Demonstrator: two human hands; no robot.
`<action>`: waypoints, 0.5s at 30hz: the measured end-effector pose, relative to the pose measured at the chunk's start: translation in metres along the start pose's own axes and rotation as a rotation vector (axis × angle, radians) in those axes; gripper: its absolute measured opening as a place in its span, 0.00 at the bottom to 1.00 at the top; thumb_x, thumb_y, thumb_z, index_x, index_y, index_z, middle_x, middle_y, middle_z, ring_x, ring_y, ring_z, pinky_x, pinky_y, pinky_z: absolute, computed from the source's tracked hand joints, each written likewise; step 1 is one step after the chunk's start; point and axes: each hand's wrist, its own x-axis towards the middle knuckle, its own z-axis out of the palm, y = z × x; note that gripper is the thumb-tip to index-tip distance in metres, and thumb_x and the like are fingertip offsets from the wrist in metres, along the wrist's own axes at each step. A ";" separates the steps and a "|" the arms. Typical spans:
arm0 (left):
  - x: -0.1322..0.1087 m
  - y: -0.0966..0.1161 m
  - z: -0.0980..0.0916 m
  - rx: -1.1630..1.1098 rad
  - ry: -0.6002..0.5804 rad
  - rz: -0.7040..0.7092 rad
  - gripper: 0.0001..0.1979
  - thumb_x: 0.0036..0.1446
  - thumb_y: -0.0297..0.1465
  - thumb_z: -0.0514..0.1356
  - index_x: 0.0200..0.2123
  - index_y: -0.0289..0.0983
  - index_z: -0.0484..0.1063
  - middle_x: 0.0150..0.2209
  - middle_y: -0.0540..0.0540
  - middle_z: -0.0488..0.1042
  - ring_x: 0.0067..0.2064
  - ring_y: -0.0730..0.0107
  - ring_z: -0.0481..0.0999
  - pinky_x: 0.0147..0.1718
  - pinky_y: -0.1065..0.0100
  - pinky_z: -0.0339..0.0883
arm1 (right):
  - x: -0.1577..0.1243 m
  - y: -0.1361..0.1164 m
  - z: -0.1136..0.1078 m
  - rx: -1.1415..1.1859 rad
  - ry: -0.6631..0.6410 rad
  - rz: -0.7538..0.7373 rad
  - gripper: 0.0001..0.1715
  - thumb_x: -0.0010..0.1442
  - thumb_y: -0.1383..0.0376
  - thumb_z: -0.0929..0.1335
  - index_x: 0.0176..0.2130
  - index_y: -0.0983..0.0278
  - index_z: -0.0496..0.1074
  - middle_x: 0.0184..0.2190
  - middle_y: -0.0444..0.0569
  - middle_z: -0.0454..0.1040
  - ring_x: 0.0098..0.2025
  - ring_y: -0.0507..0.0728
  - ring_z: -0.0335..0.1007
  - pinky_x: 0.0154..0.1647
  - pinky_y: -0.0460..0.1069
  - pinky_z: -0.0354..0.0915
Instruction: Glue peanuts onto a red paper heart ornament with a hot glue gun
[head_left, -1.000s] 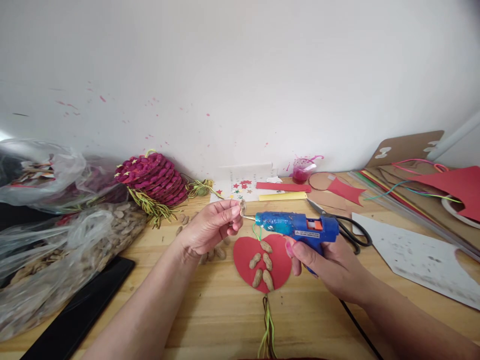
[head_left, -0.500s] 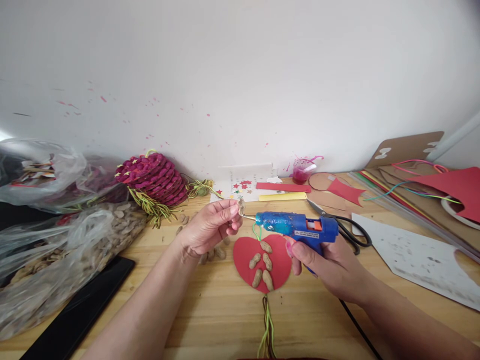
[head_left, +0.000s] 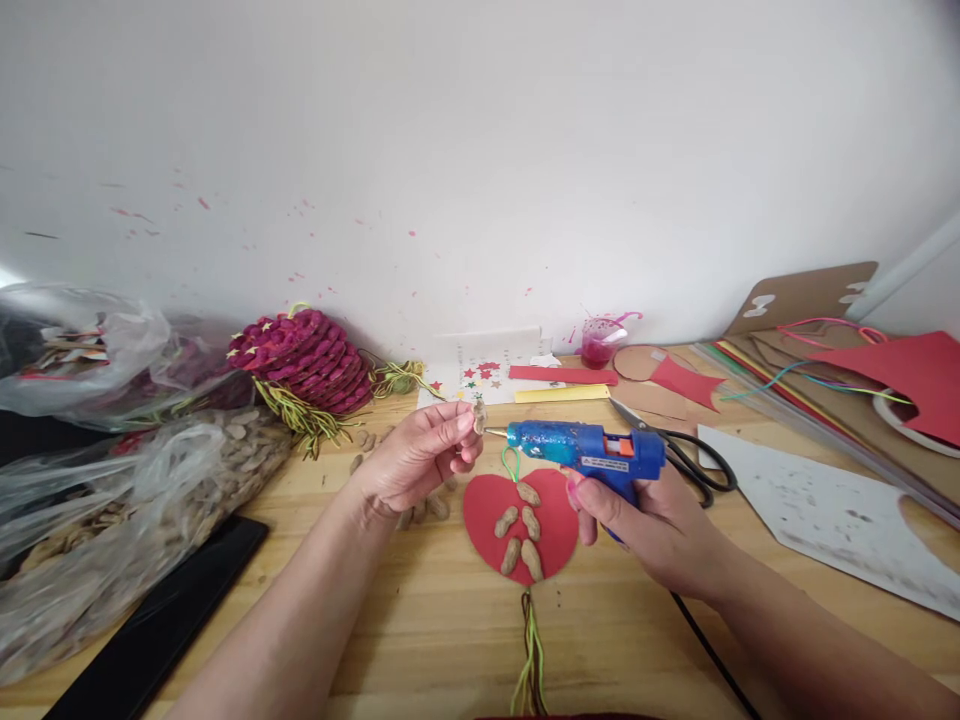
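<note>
Between the thumb and fingers of my left hand is a peanut, held up over the table. My right hand grips a blue glue gun by its handle, and the metal nozzle points left, at or very close to the peanut. Below them a red paper heart lies flat, with several peanuts on it in two slanting rows. A green loop shows at its top, and a yarn tassel hangs from its lower point. More loose peanuts lie partly behind my left wrist.
Left are a plastic bag of peanuts, a black flat object and a stack of purple pieces with tassels. Behind lie star-dotted paper and a cup of pink paint. Scissors and white board are right.
The glue gun has shifted slightly left. Its nozzle still points at the peanut in my left hand. The whole view has moved a little; the peanuts on the heart look the same.
</note>
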 end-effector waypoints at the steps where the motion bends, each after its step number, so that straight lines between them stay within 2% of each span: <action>1: 0.000 0.000 0.000 0.001 0.000 -0.002 0.23 0.48 0.41 0.79 0.26 0.34 0.69 0.22 0.52 0.67 0.24 0.80 0.64 0.21 0.79 0.58 | 0.000 0.001 0.000 -0.002 0.001 0.005 0.24 0.71 0.49 0.66 0.31 0.62 0.70 0.21 0.44 0.72 0.23 0.52 0.70 0.24 0.47 0.66; 9: 0.000 0.004 -0.001 0.072 0.030 0.011 0.24 0.46 0.44 0.79 0.26 0.35 0.70 0.22 0.53 0.67 0.24 0.80 0.64 0.23 0.77 0.59 | 0.001 0.012 -0.004 -0.108 0.021 0.031 0.27 0.71 0.46 0.66 0.30 0.63 0.72 0.22 0.46 0.75 0.25 0.53 0.72 0.28 0.48 0.65; 12: -0.003 0.007 -0.001 0.221 0.088 -0.042 0.24 0.44 0.45 0.79 0.28 0.34 0.74 0.23 0.52 0.71 0.24 0.78 0.67 0.25 0.75 0.62 | 0.004 0.015 -0.003 -0.083 0.086 0.135 0.29 0.69 0.43 0.66 0.32 0.64 0.73 0.22 0.48 0.77 0.23 0.52 0.71 0.25 0.48 0.64; 15: -0.006 0.007 0.004 0.440 0.122 -0.107 0.20 0.46 0.42 0.78 0.34 0.35 0.79 0.26 0.50 0.75 0.27 0.76 0.71 0.29 0.73 0.66 | 0.008 0.021 0.000 0.045 0.123 0.217 0.31 0.66 0.38 0.67 0.34 0.63 0.73 0.24 0.48 0.78 0.21 0.51 0.68 0.22 0.47 0.64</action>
